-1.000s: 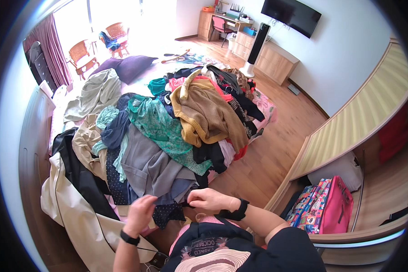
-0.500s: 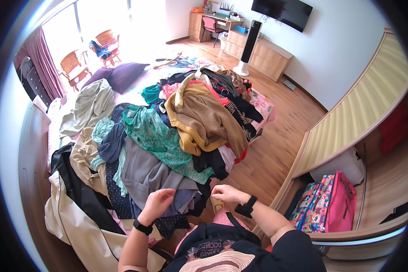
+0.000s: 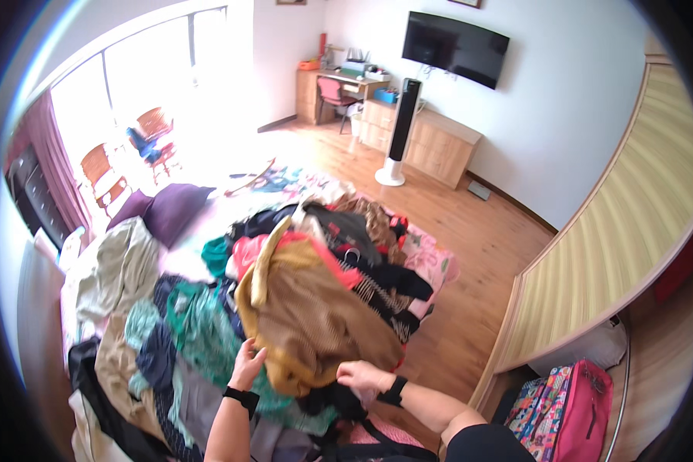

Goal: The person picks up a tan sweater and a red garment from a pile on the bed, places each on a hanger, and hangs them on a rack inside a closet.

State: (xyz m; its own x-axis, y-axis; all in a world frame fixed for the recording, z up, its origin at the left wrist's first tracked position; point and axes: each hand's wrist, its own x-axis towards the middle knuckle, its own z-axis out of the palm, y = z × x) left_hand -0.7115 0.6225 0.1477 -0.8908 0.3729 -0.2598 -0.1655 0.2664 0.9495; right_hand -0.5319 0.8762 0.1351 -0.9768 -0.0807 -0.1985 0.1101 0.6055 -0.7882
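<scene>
A brown knitted sweater (image 3: 316, 300) with mustard-yellow edges lies on top of a heap of clothes on the bed. Beside its lower left edge is my left hand (image 3: 246, 367), open, thumb and fingers apart. My right hand (image 3: 366, 377) is closed, fingers curled, at the sweater's lower right edge; whether any cloth is between them is hidden. A green patterned garment (image 3: 200, 323) spreads out left of the sweater. Below my hands lie a grey garment (image 3: 204, 396) and dark cloth. Coral-red and black clothes (image 3: 362, 231) are piled behind the sweater.
A pink patterned bag (image 3: 581, 408) sits in the open wardrobe at right. Beyond the bed stand a tower-shaped appliance (image 3: 403, 131) and a low wooden cabinet (image 3: 443, 146). Purple pillows (image 3: 173, 212) and a pale garment (image 3: 119, 266) lie at the bed's left.
The view has tilted up. Both my hands have moved forward from over the grey garment to the near edge of the brown sweater. My left hand's fingers have opened out.
</scene>
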